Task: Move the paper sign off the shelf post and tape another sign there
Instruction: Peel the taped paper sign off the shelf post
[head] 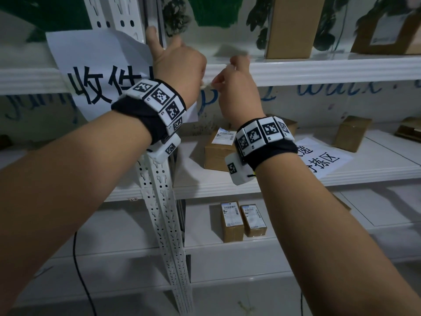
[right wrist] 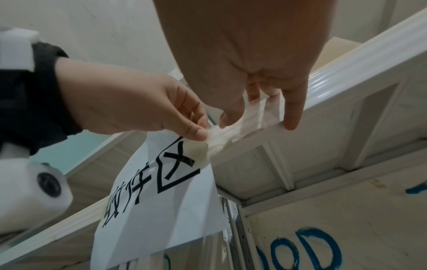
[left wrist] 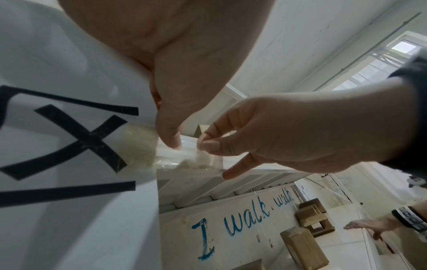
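Observation:
A white paper sign point(head: 91, 71) with black characters hangs at the white perforated shelf post point(head: 159, 201), on the front edge of the upper shelf point(head: 319, 69). My left hand point(head: 182, 65) holds the sign's right edge, thumb and fingers pinching the taped corner point(right wrist: 198, 144). My right hand point(head: 227, 83) is just to the right, and its thumb and finger pinch a crumpled clear strip of tape point(right wrist: 221, 133) that stretches from the sign to the shelf edge. A second printed sign point(head: 323, 160) lies flat on the middle shelf.
Cardboard boxes stand on the shelves: a tall one point(head: 289, 26) up top, two point(head: 218, 151) point(head: 353, 133) on the middle shelf, two small ones point(head: 241, 222) lower down. A black cable point(head: 79, 270) hangs at the left. Another banded hand point(left wrist: 369, 224) shows low right.

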`<state>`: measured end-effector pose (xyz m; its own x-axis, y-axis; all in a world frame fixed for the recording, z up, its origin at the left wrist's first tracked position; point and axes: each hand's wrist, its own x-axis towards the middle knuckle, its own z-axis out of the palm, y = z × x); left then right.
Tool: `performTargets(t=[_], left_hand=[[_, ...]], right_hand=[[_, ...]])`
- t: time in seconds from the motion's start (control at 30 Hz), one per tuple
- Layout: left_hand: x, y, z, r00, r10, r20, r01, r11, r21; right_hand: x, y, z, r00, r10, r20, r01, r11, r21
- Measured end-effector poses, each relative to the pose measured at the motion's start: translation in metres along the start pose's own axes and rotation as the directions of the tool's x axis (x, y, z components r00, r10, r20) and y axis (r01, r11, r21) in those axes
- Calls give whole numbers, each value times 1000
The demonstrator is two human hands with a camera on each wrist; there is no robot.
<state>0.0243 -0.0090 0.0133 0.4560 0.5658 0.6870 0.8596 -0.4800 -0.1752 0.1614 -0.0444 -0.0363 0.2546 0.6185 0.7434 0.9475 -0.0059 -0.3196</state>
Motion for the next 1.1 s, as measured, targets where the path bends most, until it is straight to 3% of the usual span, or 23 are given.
performTargets(t=[0.27, 0.37, 0.43, 0.5, 0.57, 0.77, 0.87, 0.97, 1.1], left_hand=[[-7, 0, 3, 993, 1, -120, 10, 996, 92], [-11, 4, 5, 982, 17, -187, -7, 998, 55], [-15, 5, 4, 973, 39, -225, -34, 999, 28], [-20, 7, 3, 965, 61, -257, -61, 998, 7], [-23, 8, 4, 955, 81, -285, -85, 996, 0], [-39, 8, 2, 934, 29, -355, -35, 999, -11], [-46, 5, -3, 955, 3, -297, -30, 996, -85], [-55, 1, -10, 990, -57, -130, 29, 977, -211], [-70, -1, -18, 989, -139, 48, 147, 921, -361]], right_hand=[[-16, -5, 3, 997, 1, -79, 4, 998, 69], [-28, -14, 4, 988, -74, -135, 84, 994, 72], [-34, -17, 7, 988, -19, -156, 44, 987, 155], [-37, -19, 8, 980, 148, -132, -88, 921, 379], [-38, -19, 5, 968, 231, -100, -145, 836, 529], [-42, -30, -5, 977, 209, -32, -140, 751, 646], [-44, -34, -5, 973, 230, 18, -186, 732, 655], [-48, -38, -9, 955, 289, 63, -254, 691, 677], [-54, -50, -13, 942, 276, 189, -326, 628, 706]])
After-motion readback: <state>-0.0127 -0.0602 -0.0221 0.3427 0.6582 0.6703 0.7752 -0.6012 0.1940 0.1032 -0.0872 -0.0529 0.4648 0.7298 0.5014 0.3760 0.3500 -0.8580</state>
